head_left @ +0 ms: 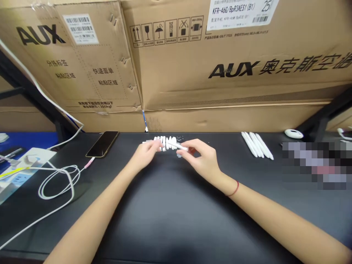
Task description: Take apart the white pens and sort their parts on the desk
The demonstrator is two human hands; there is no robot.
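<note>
My right hand [203, 156] pinches a slim white stylus-shaped pen piece [178, 146] between thumb and fingers, its tip pointing left. My left hand [145, 152] is closed at the left end of a row of small white plastic parts [164, 143]; whatever its fingertips hold is hidden. Tiny dark and clear bits [180, 139] lie just beyond the held piece. Farther right, several white pens [257, 145] rest side by side on the black table [165, 212].
Large cardboard boxes [176, 80] stand along the table's back edge. To the left are a phone [103, 144], a coiled white cable [59, 183] and a white power strip [23, 167]. A white oval object [293, 134] sits at the back right, near a pixelated patch.
</note>
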